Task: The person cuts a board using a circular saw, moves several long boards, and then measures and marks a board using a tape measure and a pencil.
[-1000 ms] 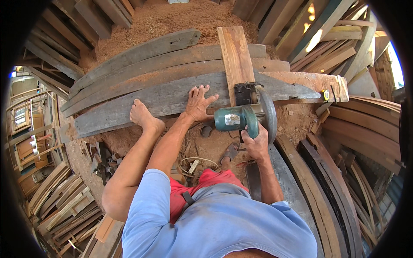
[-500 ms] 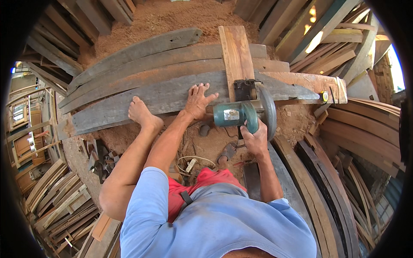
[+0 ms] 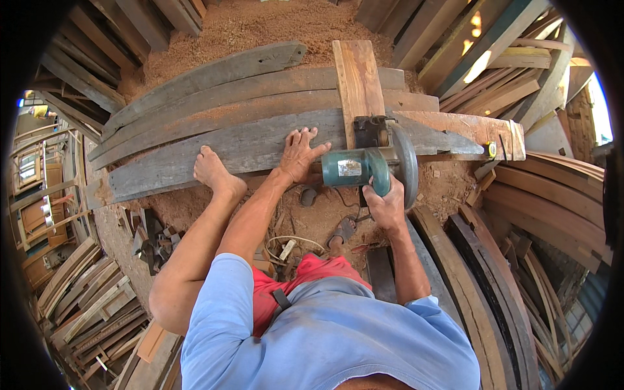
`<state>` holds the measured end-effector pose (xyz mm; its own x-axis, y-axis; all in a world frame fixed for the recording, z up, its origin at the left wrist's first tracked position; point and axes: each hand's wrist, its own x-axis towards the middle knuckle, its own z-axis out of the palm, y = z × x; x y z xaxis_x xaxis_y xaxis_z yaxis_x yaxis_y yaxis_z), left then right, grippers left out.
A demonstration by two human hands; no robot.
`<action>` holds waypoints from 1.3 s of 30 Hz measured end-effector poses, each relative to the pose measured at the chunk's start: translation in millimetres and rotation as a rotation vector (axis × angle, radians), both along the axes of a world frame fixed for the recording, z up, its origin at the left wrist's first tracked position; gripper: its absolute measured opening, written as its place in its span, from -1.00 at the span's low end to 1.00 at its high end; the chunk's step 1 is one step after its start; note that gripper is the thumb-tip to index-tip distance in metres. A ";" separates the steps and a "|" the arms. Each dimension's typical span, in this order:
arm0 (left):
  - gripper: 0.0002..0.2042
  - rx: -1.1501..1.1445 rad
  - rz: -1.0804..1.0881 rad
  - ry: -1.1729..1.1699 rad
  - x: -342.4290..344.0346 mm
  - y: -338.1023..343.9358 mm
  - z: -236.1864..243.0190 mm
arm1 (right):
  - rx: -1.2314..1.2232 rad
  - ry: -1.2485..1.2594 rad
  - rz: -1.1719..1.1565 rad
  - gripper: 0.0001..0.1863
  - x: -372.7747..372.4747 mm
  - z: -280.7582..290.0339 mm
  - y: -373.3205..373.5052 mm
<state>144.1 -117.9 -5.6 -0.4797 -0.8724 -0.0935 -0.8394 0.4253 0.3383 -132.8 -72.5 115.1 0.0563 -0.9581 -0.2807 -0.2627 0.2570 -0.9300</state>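
My right hand [image 3: 386, 203] is wrapped round the rear handle of a green circular saw [image 3: 344, 168]. The saw's round grey guard [image 3: 405, 166] is on its right side, and its base meets the near end of a light brown board [image 3: 361, 84]. That board lies across several weathered planks. On the nearest grey plank [image 3: 240, 140] my left hand [image 3: 300, 155] rests with fingers spread, just left of the saw's motor. My bare left foot [image 3: 214, 170] presses on the same plank. The blade is hidden by the guard and saw body.
A tape measure [image 3: 491, 149] lies at the right end of the planks. A pale cable [image 3: 296, 238] curls on the sawdust-covered ground near my sandalled right foot [image 3: 344, 229]. Stacked timber [image 3: 546, 201] stands at the right, and more wood pieces [image 3: 97, 312] are piled at the left.
Almost everything holds its place. The saw and both hands look nearly still, with only a slight shift of the whole view. A small yellow shape now shows at the far left edge.
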 end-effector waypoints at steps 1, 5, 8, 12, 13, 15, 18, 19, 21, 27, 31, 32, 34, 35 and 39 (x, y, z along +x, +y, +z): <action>0.00 -0.009 0.001 0.011 -0.3 0.0 0.5 | 0.005 0.027 0.001 -0.87 0.1 0.1 -1.5; 0.00 0.020 0.010 -0.002 -0.2 -0.1 1.1 | 0.050 -0.074 -0.013 -0.88 1.5 2.2 -4.8; 0.01 0.051 0.013 -0.018 -0.8 -0.3 1.8 | 0.068 -0.097 -0.019 -0.89 2.4 2.1 -7.9; 0.16 0.090 0.032 -0.115 -3.2 -0.8 5.9 | 0.023 -0.063 -0.011 -0.89 4.1 -1.8 -14.0; 0.16 0.088 0.033 -0.122 -3.9 -0.9 7.1 | 0.008 -0.053 -0.007 -0.89 4.2 -2.6 -15.2; 0.16 0.102 0.034 -0.140 -4.9 -1.3 9.5 | 0.024 -0.086 -0.008 -0.88 4.2 -3.4 -17.1; 0.11 0.106 0.037 -0.125 -5.2 -1.9 11.9 | 0.024 -0.074 0.005 -0.87 3.9 -3.1 -20.6; 0.09 0.102 0.035 -0.123 -5.1 -2.0 12.4 | 0.025 -0.038 0.010 -0.87 3.8 -2.7 -21.8; 0.07 0.112 0.033 -0.122 -4.8 -2.2 13.0 | 0.039 -0.080 0.004 -0.87 4.5 -2.3 -24.1; 0.00 0.116 0.085 -0.005 -4.9 -0.7 13.1 | 0.044 -0.109 -0.003 -0.86 6.7 -3.4 -29.1; 0.05 0.093 0.102 -0.009 -5.2 0.1 12.3 | 0.076 -0.131 -0.012 -0.87 6.6 -5.8 -31.5; 0.05 0.093 0.100 -0.009 -5.0 -0.3 12.1 | 0.060 -0.137 -0.005 -0.87 6.7 -6.5 -32.5; 0.06 0.097 0.097 -0.010 -5.1 -0.5 11.7 | 0.041 -0.126 0.006 -0.87 6.2 -7.9 -34.7; 0.06 0.101 0.096 -0.012 -5.3 -0.6 11.5 | 0.042 -0.124 0.009 -0.87 5.9 -8.7 -36.0; 0.07 0.088 0.096 -0.032 -6.6 0.1 11.2 | 0.028 -0.087 0.025 -0.86 5.2 -11.8 -40.9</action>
